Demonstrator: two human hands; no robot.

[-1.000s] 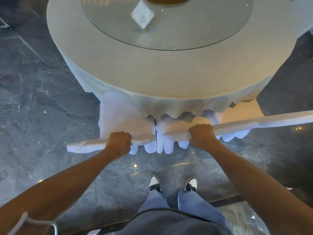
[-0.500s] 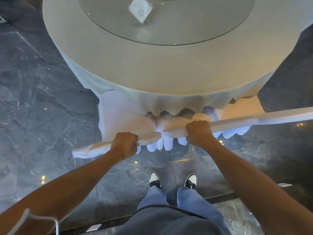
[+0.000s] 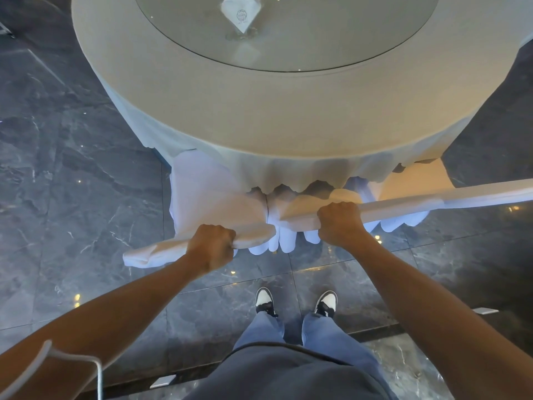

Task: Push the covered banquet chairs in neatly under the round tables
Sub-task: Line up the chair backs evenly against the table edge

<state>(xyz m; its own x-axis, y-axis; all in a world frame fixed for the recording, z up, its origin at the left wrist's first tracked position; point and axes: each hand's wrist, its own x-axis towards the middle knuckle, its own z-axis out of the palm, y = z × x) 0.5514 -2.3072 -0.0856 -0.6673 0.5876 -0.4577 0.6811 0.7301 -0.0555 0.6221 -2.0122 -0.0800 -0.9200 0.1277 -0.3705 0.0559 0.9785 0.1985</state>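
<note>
We are viewing one round table draped in a pale cloth point(image 3: 259, 116) at 12 o'clock. Two white-covered banquet chairs point(image 3: 202, 194) are sitting with seats mostly under it, so pushing seems nearly done. Left hand point(image 3: 212, 246) and right hand point(image 3: 340, 223) are each clenching a chair-back top.

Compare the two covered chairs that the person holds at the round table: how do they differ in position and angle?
The left chair has its back top gripped by the left hand; the right chair by the right hand.
The left chair's back top lies nearer the person and lower in the picture; the right chair's lies closer to the round table.
The left chair's whole back top is visible; the right chair's runs out of frame.
Both wear white covers, seats partly under the tablecloth.
</note>
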